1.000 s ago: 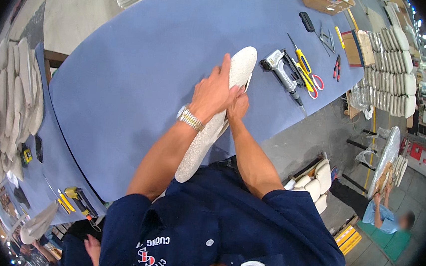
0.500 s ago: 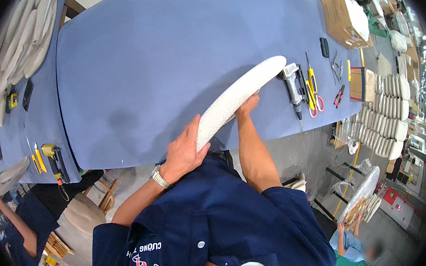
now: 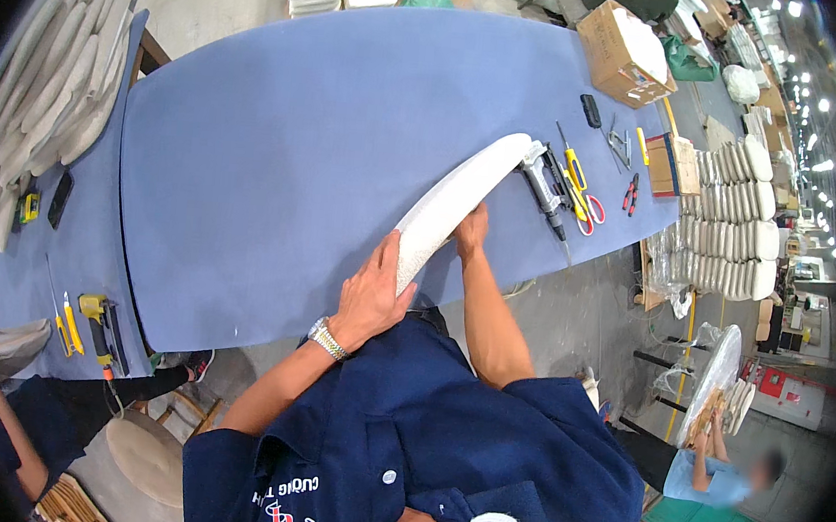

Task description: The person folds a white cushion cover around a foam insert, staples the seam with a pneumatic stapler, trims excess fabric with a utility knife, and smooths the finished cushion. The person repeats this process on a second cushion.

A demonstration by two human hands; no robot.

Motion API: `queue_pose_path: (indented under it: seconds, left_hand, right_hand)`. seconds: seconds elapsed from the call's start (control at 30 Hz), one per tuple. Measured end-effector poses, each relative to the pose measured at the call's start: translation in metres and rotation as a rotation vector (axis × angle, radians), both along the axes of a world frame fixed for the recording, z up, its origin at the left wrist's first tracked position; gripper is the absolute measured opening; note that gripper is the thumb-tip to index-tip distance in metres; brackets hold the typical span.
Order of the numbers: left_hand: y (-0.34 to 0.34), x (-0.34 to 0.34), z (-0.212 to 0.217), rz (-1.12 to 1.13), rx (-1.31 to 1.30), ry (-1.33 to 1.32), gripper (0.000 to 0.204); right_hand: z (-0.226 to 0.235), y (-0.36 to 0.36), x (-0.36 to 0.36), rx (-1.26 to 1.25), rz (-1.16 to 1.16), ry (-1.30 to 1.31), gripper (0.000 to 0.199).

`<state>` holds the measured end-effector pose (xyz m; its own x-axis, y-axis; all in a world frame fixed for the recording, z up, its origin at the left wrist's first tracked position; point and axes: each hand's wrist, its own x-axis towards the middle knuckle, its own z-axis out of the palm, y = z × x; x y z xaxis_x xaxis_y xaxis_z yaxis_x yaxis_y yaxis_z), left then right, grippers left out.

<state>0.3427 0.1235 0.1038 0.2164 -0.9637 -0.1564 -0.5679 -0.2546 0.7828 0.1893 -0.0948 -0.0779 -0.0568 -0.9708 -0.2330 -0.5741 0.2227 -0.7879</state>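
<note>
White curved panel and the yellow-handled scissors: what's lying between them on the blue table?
In the head view, a grey pneumatic staple gun lies between the white curved panel and the yellow-handled scissors, right by the panel's far end.

Left hand (image 3: 373, 297) and right hand (image 3: 470, 234) gripping

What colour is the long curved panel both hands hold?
White, slightly textured panel, seen in the head view against the blue table.
</note>
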Motion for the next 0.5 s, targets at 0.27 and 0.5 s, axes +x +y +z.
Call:
queue_pose_path:
  seconds: [0.27, 0.5]
  left_hand:
    - [0.005, -0.017, -0.03, -0.211, -0.122, 0.036, 0.108]
    - [0.006, -0.031, -0.013, -0.36, -0.037, 0.055, 0.105]
  right_hand:
    - [0.196, 0.029, -0.003, 0.204, -0.042, -0.589, 0.073]
    - [0.143, 0.032, -0.028, 0.09, 0.055, -0.811, 0.067]
